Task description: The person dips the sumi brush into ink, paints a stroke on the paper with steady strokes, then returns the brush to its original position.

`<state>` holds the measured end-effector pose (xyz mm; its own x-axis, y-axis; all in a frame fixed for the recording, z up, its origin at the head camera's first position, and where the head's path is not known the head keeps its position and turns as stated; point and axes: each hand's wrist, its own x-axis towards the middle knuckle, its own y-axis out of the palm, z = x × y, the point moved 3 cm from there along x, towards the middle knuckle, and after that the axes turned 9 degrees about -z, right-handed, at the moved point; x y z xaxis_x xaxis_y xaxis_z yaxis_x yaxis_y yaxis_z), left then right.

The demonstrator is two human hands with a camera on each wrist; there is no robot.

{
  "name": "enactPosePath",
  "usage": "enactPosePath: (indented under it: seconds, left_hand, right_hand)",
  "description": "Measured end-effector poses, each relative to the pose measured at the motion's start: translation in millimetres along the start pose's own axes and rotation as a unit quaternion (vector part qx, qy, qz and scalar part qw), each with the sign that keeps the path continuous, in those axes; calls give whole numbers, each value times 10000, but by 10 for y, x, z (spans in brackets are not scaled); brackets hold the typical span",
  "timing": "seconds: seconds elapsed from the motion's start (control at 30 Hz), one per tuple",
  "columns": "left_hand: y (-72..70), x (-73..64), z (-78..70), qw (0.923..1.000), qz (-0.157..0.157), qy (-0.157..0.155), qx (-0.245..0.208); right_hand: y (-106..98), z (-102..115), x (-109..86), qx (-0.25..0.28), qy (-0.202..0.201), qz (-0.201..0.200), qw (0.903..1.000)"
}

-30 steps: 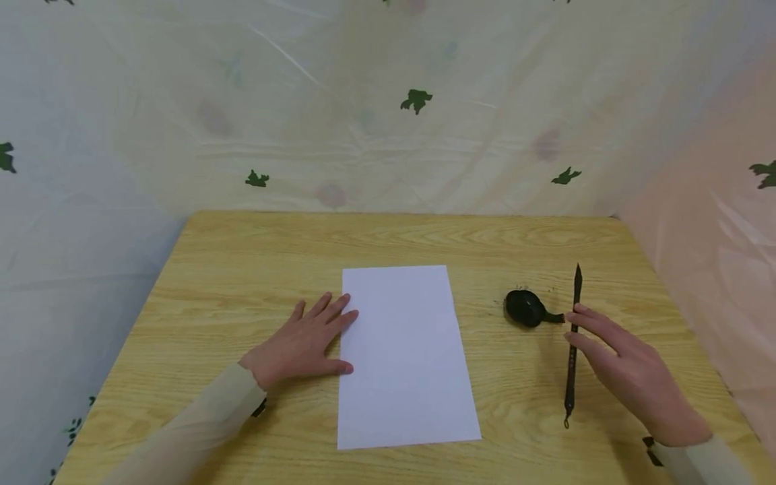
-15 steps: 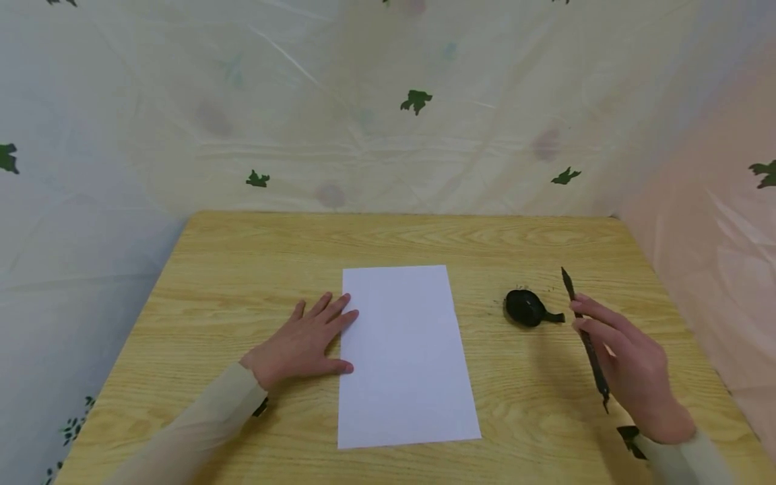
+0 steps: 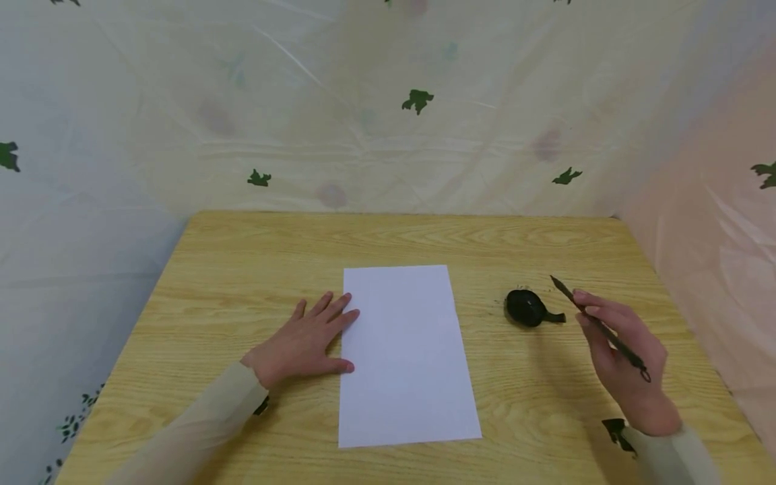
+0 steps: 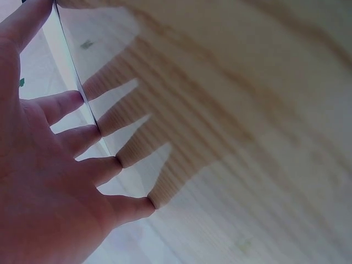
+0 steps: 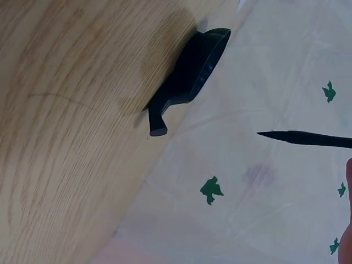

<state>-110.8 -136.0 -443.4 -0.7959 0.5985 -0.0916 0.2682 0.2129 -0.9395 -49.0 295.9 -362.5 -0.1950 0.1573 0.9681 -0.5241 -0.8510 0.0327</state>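
My left hand point(image 3: 306, 342) lies with spread fingers at the left edge of a white sheet of paper point(image 3: 403, 357), fingertips and thumb on its margin. In the left wrist view the fingers point(image 4: 99, 168) of that hand reach down to the wooden surface. My right hand point(image 3: 630, 353) holds a dark writing brush point(image 3: 612, 338) between thumb and fingers, above the table. Its pointed tip aims up and left; the looped end lies over the hand. Just left of the tip stands a black ink dish point(image 3: 525, 308) with a short handle. The right wrist view shows the brush tip point(image 5: 291, 137) apart from the dish.
The wood-grain table point(image 3: 254, 256) is bordered by pale hanging sheeting point(image 3: 364, 148) with green leaf-like patches at the back and both sides. Small dark specks mark the table around the ink dish.
The right hand has turned the brush from nearly upright in view to a slant, its tip swinging left toward the ink dish and its looped end right. The left hand and paper stay put.
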Motion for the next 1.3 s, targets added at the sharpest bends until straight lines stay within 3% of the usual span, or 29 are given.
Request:
enactPosePath:
  seconds: [0.13, 0.2, 0.37, 0.47, 0.63, 0.7, 0.8, 0.97, 1.3]
  left_hand:
    - [3, 10, 1, 10000, -6, 6, 5]
    - [5, 13, 3, 10000, 7, -18, -1]
    - [16, 18, 3, 10000, 3, -21, -15]
    - [10, 13, -6, 10000, -31, 2, -19]
    - [-2, 6, -13, 10000, -17, -16, -52]
    - [-2, 6, -13, 10000, -7, -22, -66]
    - [-1, 7, -12, 10000, -3, -22, -65]
    - [-1, 6, -13, 10000, -27, -15, -63]
    - [-2, 2, -13, 10000, -49, 5, -57]
  right_hand:
    - [-31, -67, -4, 357, 489, 237, 9979]
    - [-40, -80, 5, 289, 718, 338, 9964]
    - [-30, -89, 16, 507, 1181, 64, 9917]
    - [-23, -123, 16, 950, 1287, -65, 9871]
    - [-22, -215, -7, 2104, 1557, -80, 9651]
    - [-29, -247, -28, 2289, 1739, -53, 9578]
    - [-48, -289, -59, 2207, 2014, -10, 9543]
    - [-102, -357, -134, 1634, 2332, 178, 9584]
    - [-143, -526, -243, 911, 2626, 556, 9590]
